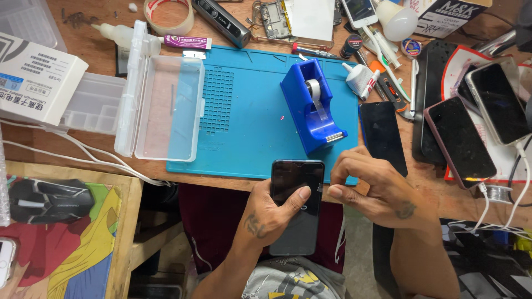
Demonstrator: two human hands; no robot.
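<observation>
Smartphone point(296, 207), black with a dark glossy screen, is held upright in front of the person, below the edge of the blue work mat point(249, 122). The left hand point(266, 218) grips it from the side, thumb on the glass. The right hand point(382, 191) pinches its fingers at the phone's right edge (what they pinch I cannot tell). A blue tape dispenser point(313, 105) stands just behind, a clear plastic box point(163, 108) lies open at left, and other phones point(460, 138) lie at right.

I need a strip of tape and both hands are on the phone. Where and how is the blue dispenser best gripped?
Grip the blue dispenser across its two flat side walls around the roll, coming from above. Its cutter end points toward the person, with the tape running down to it, so keep the fingers behind that edge.
</observation>
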